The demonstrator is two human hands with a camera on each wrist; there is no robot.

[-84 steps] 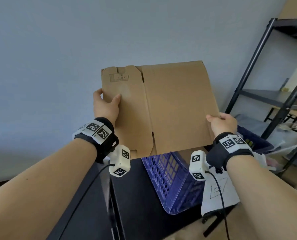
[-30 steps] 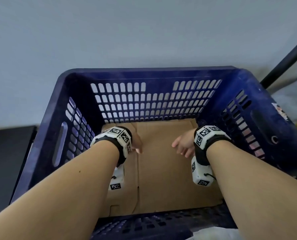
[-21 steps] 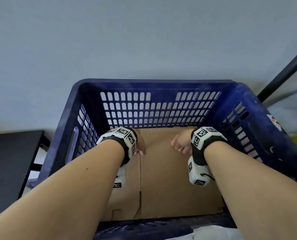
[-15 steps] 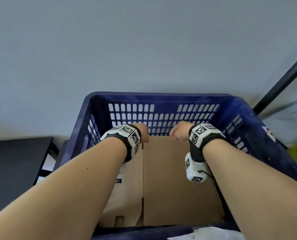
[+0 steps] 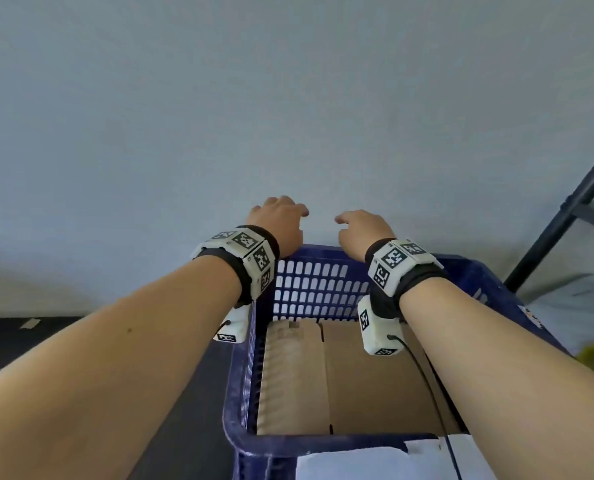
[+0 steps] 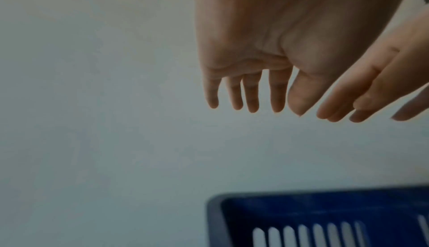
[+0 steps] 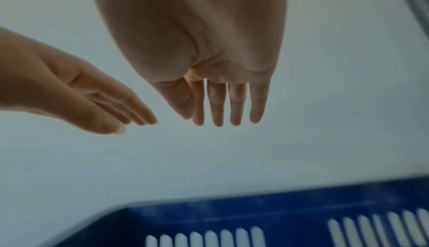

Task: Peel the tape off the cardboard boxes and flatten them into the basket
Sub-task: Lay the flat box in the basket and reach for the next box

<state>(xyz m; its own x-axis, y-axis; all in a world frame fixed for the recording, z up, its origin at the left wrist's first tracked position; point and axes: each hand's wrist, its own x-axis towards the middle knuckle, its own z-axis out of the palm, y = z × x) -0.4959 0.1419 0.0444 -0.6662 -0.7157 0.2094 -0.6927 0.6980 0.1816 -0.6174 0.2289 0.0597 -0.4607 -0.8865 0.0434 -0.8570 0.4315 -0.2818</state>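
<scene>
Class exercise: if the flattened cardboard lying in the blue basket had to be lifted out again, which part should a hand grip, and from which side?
Probably the near edge of the flattened cardboard, reached from above through the basket opening. It lies flat on the bottom with walls close around, so only a pinch from above under an edge seems workable. Both the left hand and right hand are empty.

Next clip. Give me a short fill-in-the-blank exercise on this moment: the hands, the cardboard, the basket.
1. The flattened cardboard lies on the ____ of the basket.
2. The basket is ____ in colour.
3. The left hand and the right hand each hold ____.
4. Both hands are ____ the basket's far rim, fingers straight.

Missing words: floor; blue; nothing; above
</scene>
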